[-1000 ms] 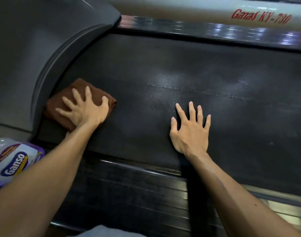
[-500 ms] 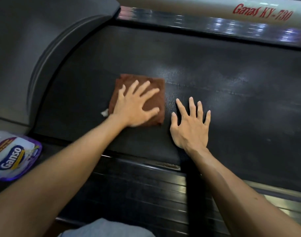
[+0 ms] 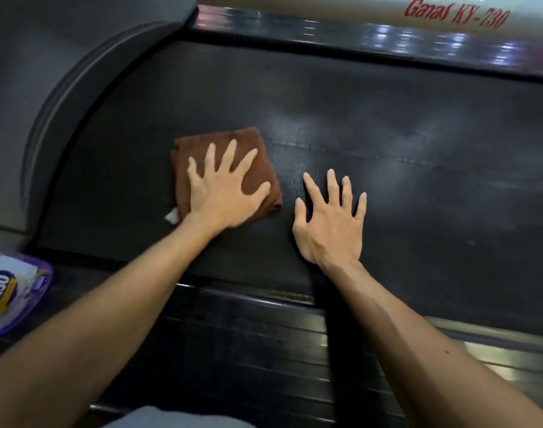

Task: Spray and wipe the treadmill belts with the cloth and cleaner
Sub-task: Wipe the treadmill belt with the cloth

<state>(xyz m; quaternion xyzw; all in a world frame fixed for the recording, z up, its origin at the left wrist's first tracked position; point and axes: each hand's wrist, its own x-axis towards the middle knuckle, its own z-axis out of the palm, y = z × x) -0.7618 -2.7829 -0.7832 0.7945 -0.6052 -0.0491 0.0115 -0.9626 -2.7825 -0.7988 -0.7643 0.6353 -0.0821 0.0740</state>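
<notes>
So, red lettering reading "Ganas KY-730" [image 3: 457, 14] can be made out on the pale side rail [image 3: 341, 7] at the far edge, and part of a logo, "anso", is seen on the white and purple cleaner bottle [image 3: 10, 293] lying at the lower left, just off the treadmill belt [image 3: 418, 196]. Compared with half a second ago, not much has been changed: the folded brown cloth [image 3: 202, 149] has been kept near the middle of the belt, only turned a little, whereas a second ago it was being pushed up against the curved motor cover [image 3: 78, 72] on the left. The right hand [image 3: 328, 223] has been left planted in the same spot throughout. The cloth is seen as a squarish, rust-brown pad lying flat on the belt, with a small white tag [image 3: 172, 216] poking out at its near left corner. It is pressed down by the left hand [image 3: 223, 193], fingers spread wide and straight, nothing actually gripped. The right hand is laid just beside the cloth, fingers splayed and flat on the bare belt, nothing held. A faint sheen and a stitched seam line can be noticed across the dark textured belt.
</notes>
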